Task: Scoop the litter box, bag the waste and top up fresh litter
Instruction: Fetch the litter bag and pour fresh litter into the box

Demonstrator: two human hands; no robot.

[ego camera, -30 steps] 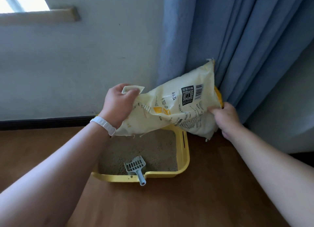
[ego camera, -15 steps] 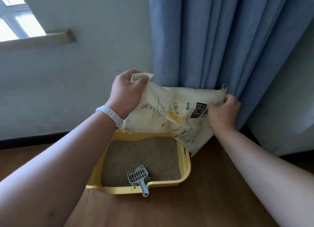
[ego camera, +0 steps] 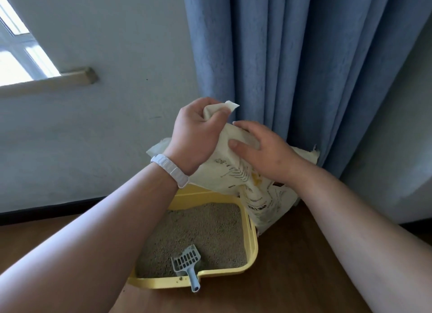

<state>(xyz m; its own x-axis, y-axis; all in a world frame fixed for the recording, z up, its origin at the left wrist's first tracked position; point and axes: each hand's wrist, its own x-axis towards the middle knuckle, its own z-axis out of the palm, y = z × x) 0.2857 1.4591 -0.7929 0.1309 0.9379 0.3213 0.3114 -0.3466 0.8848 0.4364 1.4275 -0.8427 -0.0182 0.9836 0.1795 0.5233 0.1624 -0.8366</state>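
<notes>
A cream litter bag [ego camera: 236, 177] with dark print hangs crumpled above the far right corner of the yellow litter box [ego camera: 253, 249]. My left hand [ego camera: 196, 135], with a white wristband, is fisted around the bag's top corner. My right hand [ego camera: 261, 151] lies flat on the bag just below that corner, fingers spread and pressing on it. The box holds grey-brown litter [ego camera: 205, 233]. A pale blue scoop [ego camera: 188, 266] rests at the near edge, its handle poking over the rim.
A blue curtain [ego camera: 304, 67] hangs right behind the bag. The white wall [ego camera: 105, 125] with a dark baseboard runs along the left, with a window ledge [ego camera: 58, 81] above. The box stands on a brown wooden floor [ego camera: 292, 277].
The bag went from tilted over the box to gathered up and crumpled. My right hand left the bag's far end and came in onto it beside my left hand.
</notes>
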